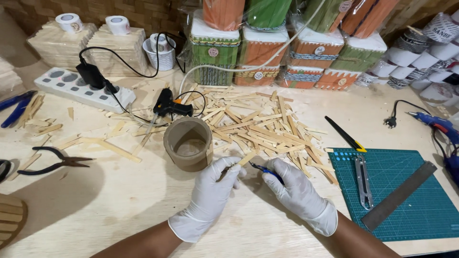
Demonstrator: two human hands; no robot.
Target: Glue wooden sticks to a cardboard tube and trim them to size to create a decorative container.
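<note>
Worktable (pixel 119 200): pale board, bare near the hands.
Stick pile (pixel 258 126): beyond both hands.
Cardboard cylinder (pixel 188 144): upright, just beside left hand.
Left hand (pixel 210 193): gloved, pinching wooden stick (pixel 247 158); long axis slants up-right toward the cutters.
Right hand (pixel 299 191): gripping blue-handled cutters (pixel 267 171), tips apparently at the stick's end.

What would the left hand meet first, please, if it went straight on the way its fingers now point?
The left hand points up and to the right, pinching a short wooden stick. Straight on, it would most likely meet the pile of wooden sticks first. The cardboard tube sits just left of that line, though depth is hard to judge.
</note>
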